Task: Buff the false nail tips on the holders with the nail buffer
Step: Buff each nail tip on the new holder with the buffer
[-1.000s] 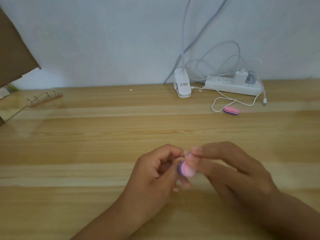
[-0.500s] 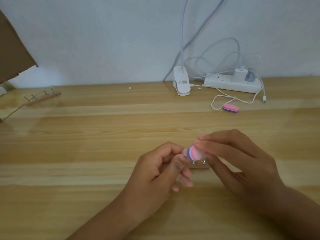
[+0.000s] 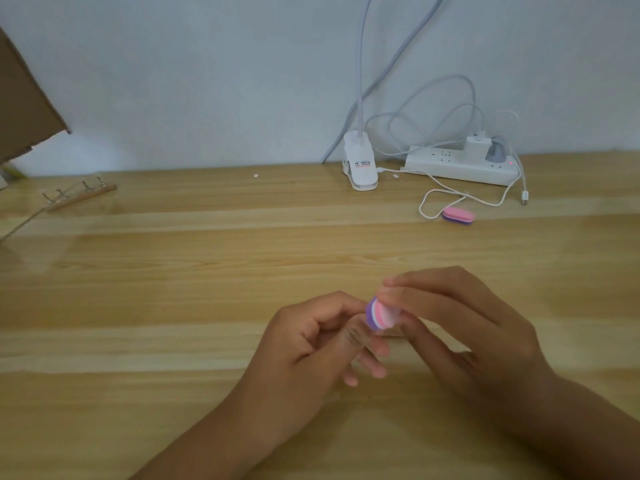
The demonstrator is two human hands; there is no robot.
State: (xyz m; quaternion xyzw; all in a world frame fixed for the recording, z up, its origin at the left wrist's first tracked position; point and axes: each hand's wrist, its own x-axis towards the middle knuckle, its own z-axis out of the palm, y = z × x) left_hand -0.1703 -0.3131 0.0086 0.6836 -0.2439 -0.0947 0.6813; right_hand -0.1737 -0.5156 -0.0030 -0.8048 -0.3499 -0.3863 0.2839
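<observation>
A wide wooden tabletop [image 3: 173, 271] lies bare to the left of and beyond two hands at its near centre. The right hand [image 3: 478, 341] pinches a pink-and-purple nail buffer [image 3: 381, 313] just beside the left hand [image 3: 311, 351], whose fingers curl; what they hold is hidden. A pegged holder [image 3: 81, 195] sits near the far left edge.

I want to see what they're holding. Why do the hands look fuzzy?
Head view: both the left hand and right hand are softly blurred around the nail buffer; pale glare streaks the wooden table at left; the power strip behind looks sharper.
</observation>
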